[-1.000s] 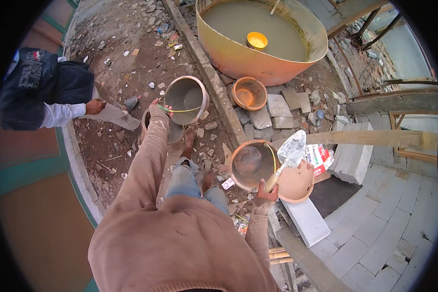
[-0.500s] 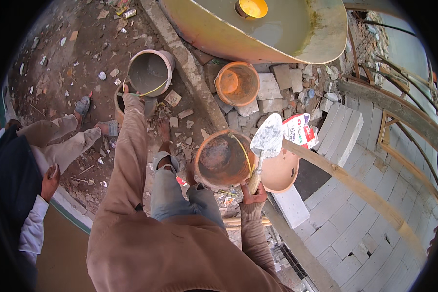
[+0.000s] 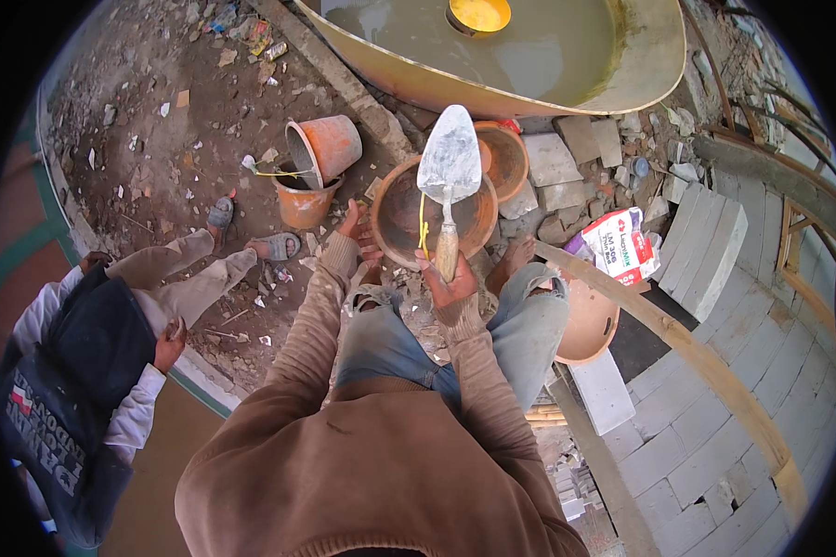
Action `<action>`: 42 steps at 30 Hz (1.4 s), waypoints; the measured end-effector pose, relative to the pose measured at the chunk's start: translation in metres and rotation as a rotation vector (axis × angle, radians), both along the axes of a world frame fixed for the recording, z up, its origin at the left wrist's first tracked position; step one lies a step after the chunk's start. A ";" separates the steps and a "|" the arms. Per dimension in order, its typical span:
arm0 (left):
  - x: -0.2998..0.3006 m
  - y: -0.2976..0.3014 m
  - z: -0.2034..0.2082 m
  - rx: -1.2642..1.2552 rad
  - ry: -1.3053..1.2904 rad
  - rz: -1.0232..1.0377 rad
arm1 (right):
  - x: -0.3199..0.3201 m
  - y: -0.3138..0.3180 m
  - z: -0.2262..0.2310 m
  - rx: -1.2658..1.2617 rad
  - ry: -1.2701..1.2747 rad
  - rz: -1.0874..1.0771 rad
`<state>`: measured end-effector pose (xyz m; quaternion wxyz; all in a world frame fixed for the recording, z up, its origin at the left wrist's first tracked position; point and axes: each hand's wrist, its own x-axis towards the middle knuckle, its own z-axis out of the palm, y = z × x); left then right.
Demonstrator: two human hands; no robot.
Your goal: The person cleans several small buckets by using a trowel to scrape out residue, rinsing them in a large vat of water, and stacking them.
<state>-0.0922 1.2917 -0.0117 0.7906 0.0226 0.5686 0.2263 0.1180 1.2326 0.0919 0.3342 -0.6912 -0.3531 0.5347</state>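
Observation:
My right hand (image 3: 449,281) grips the wooden handle of a trowel (image 3: 450,172), its pale, cement-smeared blade pointing away from me. The same hand is at the near rim of an orange-brown bucket (image 3: 399,218), next to the bucket's yellow handle; whether it also holds that handle or the rim I cannot tell. My left hand (image 3: 356,229) is at the bucket's left side with fingers apart, holding nothing. Farther left, a bucket with a grey-coated inside (image 3: 334,147) lies tilted on top of another orange bucket (image 3: 306,206).
A large tub of cloudy water (image 3: 548,104) with a floating yellow container (image 3: 478,15) stands ahead. Another orange bucket (image 3: 506,160) is beside rubble. At right are a bag (image 3: 620,246), a wooden plank (image 3: 687,353) and grey blocks (image 3: 706,251). A seated person (image 3: 84,371) is at left.
My left hand has let go of the far-left bucket and come back to the middle bucket. The far-left bucket now leans over further. My right hand has moved left with the trowel.

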 end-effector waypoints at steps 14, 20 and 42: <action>0.047 -0.006 -0.068 0.466 0.723 -0.279 | 0.110 0.063 -0.092 -0.134 -0.115 0.612; 0.086 0.038 -0.018 0.112 1.074 -0.319 | 0.234 0.091 -0.071 -0.148 -0.496 1.122; 0.136 -0.067 -0.128 0.369 1.141 -0.078 | 0.142 0.035 -0.230 0.014 -1.096 1.759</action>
